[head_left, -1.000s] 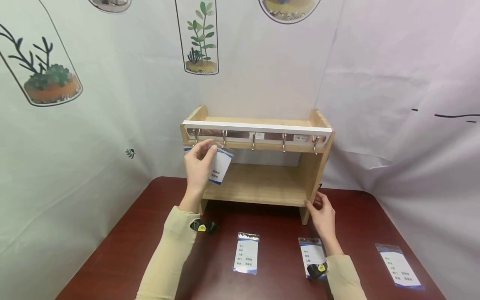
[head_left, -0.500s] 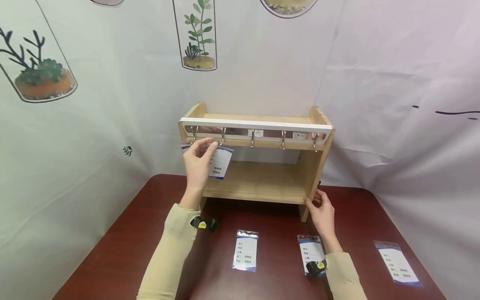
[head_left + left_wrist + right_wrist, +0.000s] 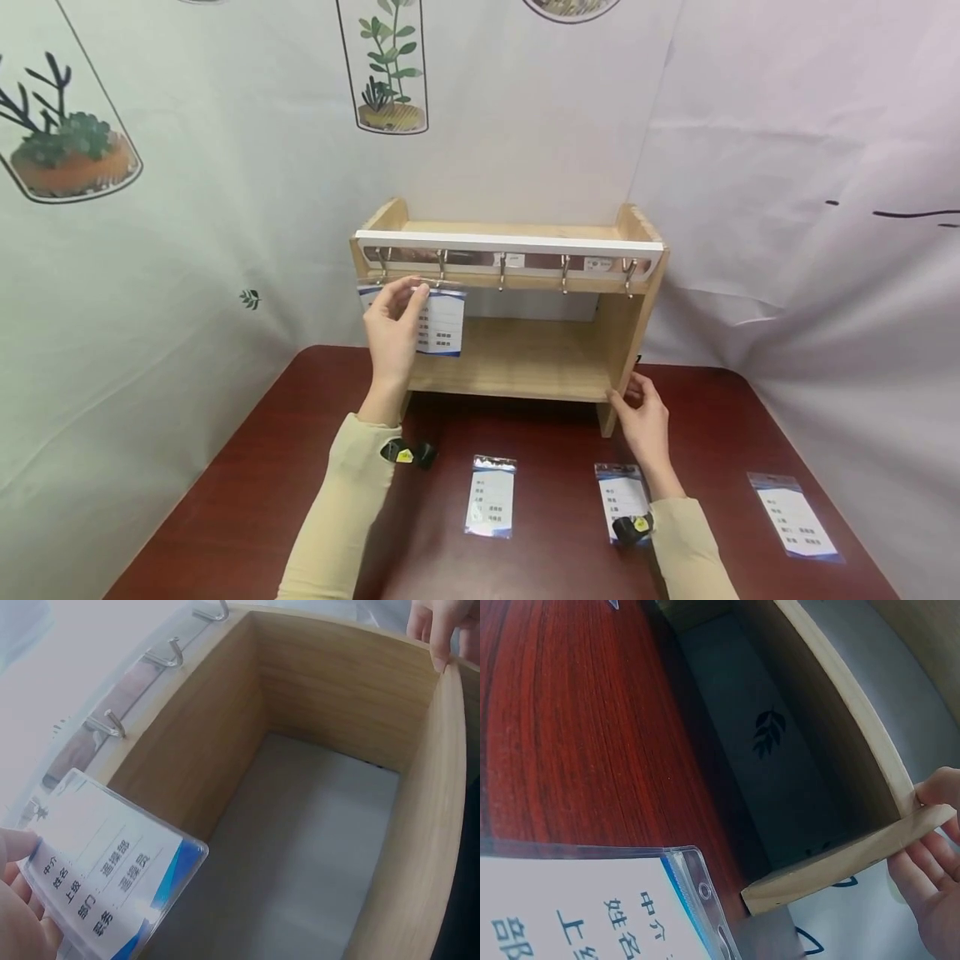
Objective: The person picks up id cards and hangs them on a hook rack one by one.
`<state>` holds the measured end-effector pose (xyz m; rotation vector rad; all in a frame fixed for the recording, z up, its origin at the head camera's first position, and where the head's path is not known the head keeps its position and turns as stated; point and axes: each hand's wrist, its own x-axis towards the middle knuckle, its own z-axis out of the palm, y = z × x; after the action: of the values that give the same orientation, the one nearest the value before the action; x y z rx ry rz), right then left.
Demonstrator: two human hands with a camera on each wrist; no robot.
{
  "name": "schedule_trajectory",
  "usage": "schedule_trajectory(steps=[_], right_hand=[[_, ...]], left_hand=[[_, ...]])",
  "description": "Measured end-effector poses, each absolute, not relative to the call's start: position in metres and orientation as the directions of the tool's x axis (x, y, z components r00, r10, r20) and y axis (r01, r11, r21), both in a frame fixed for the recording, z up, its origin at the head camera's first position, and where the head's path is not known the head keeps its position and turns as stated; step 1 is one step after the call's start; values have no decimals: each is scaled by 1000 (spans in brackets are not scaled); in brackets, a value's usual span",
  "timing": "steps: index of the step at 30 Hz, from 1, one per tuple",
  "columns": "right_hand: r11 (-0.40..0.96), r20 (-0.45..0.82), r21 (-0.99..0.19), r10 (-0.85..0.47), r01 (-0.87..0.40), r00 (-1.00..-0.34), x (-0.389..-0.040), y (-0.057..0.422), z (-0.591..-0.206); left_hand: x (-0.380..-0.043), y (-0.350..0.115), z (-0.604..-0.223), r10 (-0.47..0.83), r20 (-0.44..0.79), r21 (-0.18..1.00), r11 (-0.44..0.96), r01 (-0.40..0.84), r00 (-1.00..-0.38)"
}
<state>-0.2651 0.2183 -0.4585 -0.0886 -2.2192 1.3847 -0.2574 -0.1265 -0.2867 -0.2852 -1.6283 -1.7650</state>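
Note:
My left hand (image 3: 392, 329) pinches an ID badge (image 3: 442, 323) in a clear plastic holder by its upper part, thumb in front. The badge hangs nearly upright just under the second hook (image 3: 442, 265) from the left; my fingers hide part of its top edge. Behind the hand, at the leftmost hook (image 3: 384, 262), another badge (image 3: 367, 293) shows partly. In the left wrist view the held badge (image 3: 112, 874) has white paper with blue corners. My right hand (image 3: 643, 421) grips the wooden shelf (image 3: 525, 358) at its right side panel, thumb on the front and fingers behind.
A white rail (image 3: 480, 242) with several metal hooks runs along the shelf's upper front. On the dark red table (image 3: 247, 500) lie three more badges: one in the middle (image 3: 491, 498), one partly under the right wrist (image 3: 619, 492), one at far right (image 3: 797, 518). White printed cloth surrounds the table.
The badge in my left hand has swung from a tilt to nearly upright, staying near the second hook. My right hand keeps its grip on the side panel. The head view has shifted slightly.

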Motion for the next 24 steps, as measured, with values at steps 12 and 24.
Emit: schedule_trajectory(steps=[12, 24], right_hand=[[473, 398, -853, 319, -219, -860, -266, 218, -460], [462, 394, -859, 325, -220, -859, -269, 219, -461]], left_hand=[[-259, -128, -293, -317, 592, 786, 26, 617, -741], [-266, -128, -301, -329, 611, 765, 12, 644, -720]])
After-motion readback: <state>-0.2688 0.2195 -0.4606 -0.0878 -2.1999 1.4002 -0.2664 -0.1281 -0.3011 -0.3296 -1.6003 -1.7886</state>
